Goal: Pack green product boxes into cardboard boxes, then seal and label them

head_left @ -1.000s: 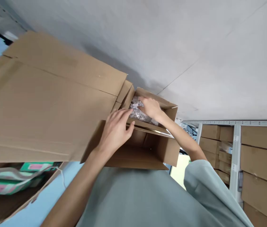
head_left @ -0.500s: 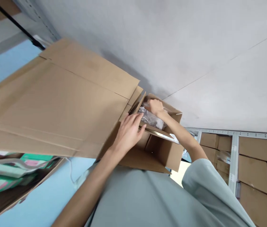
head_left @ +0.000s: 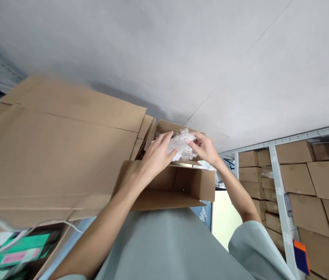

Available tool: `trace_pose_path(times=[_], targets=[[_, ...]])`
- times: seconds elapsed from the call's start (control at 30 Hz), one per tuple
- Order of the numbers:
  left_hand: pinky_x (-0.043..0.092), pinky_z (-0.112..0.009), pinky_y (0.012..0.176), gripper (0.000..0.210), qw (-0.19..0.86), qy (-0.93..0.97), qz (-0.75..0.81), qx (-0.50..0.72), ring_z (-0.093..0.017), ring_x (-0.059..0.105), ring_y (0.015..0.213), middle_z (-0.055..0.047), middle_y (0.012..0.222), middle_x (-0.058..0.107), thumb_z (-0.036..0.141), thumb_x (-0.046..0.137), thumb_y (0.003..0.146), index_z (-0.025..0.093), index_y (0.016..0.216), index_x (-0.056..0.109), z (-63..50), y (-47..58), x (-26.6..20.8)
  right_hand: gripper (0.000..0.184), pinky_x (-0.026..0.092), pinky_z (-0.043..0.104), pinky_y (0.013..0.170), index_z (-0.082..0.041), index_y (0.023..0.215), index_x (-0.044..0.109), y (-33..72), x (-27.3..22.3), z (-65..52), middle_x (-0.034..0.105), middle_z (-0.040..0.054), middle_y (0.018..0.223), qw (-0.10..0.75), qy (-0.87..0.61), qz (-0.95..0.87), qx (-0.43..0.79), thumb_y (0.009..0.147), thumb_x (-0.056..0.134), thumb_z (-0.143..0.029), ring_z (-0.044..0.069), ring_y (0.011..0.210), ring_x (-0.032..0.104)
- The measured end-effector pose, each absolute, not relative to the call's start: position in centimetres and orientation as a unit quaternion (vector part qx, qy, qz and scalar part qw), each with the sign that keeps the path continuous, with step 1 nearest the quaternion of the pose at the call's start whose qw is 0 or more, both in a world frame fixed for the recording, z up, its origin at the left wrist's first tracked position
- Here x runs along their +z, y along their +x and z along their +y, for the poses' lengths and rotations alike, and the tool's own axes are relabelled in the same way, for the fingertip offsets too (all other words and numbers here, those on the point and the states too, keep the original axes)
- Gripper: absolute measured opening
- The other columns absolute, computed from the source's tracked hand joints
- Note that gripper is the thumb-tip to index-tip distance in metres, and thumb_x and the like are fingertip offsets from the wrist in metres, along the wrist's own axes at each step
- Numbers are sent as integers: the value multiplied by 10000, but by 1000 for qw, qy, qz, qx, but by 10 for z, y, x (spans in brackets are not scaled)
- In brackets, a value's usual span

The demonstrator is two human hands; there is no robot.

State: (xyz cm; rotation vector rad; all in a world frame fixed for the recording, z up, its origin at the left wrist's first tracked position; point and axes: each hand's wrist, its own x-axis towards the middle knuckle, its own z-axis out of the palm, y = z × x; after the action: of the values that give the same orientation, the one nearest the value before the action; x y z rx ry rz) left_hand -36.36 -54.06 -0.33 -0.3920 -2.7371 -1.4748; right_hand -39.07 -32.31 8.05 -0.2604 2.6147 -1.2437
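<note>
Crumpled clear bubble wrap (head_left: 185, 144) rises out of the opening of a cardboard box (head_left: 167, 125) near the wall. My right hand (head_left: 203, 147) is closed on the wrap's right side, thumb and fingers curled into it. On the other side, my left hand (head_left: 157, 153) lies over the box's near edge with fingers stretched and thumb apart, its tips against or very close to the wrap. Nearer my body stands a second open cardboard box (head_left: 164, 198); its visible inside holds nothing. What lies under the wrap is hidden.
Large flattened cardboard (head_left: 56, 151) leans at the left. Below it, a carton holds green and pink packs (head_left: 21, 254). Metal shelving (head_left: 278, 175) stacked with brown boxes (head_left: 301, 179) stands at the right, beside a pale wall (head_left: 211, 58).
My right hand has come up from inside the far box with bubble wrap in its fingers. My left hand stays at the box edge. The view has shifted, showing more shelving.
</note>
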Motion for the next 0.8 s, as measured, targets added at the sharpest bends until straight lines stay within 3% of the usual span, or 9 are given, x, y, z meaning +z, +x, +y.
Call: trace_pose_path(times=[0.27, 0.43, 0.53, 0.63, 0.7, 0.8], targets=[[616, -440, 1054, 414, -22, -86, -879, -468, -342, 793, 1220, -118, 1372, 815, 313, 627, 1036, 234, 1414, 777, -530, -390, 0, 562, 522, 256, 566, -234, 1104, 725, -374, 109, -307, 668, -23, 814, 39, -15, 838, -544, 937, 761, -769, 130, 612, 658], [606, -414, 1078, 376, -3, -98, -864, -494, -319, 784, 1241, -88, 1350, 824, 351, 623, 1034, 262, 1349, 810, -535, -397, 17, 581, 514, 261, 537, -245, 1079, 710, -366, 123, -301, 639, -41, 742, -12, 19, 827, -562, 909, 778, -796, 137, 590, 646], [573, -394, 1152, 449, 6, -121, -843, -524, -291, 754, 1305, -73, 1426, 790, 359, 612, 1038, 263, 1455, 747, -535, -398, 29, 556, 533, 280, 550, -257, 1054, 694, -362, 136, -296, 623, -47, 712, -36, 34, 806, -590, 912, 787, -787, 159, 611, 666], [522, -403, 1230, 774, -7, -110, -838, -534, -306, 672, 1443, -97, 1655, 641, 407, 745, 971, 258, 1694, 511, -531, -399, 39, 519, 540, 292, 573, -266, 1001, 670, -362, 150, -290, 593, -51, 695, -51, 53, 766, -638, 918, 801, -761, 170, 639, 674], [521, -430, 1230, 966, -39, -96, -843, -528, -343, 633, 1490, -132, 1703, 589, 436, 838, 902, 243, 1747, 412, -525, -401, 41, 526, 521, 289, 569, -269, 1022, 670, -363, 156, -289, 556, -58, 692, -55, 72, 737, -670, 903, 816, -761, 163, 636, 654], [574, -455, 1131, 779, -80, -93, -856, -502, -390, 694, 1392, -170, 1504, 737, 453, 852, 893, 201, 1588, 607, -514, -407, 37, 545, 492, 287, 562, -271, 1066, 669, -366, 159, -289, 510, -63, 707, -40, 100, 707, -699, 889, 822, -763, 148, 622, 606]])
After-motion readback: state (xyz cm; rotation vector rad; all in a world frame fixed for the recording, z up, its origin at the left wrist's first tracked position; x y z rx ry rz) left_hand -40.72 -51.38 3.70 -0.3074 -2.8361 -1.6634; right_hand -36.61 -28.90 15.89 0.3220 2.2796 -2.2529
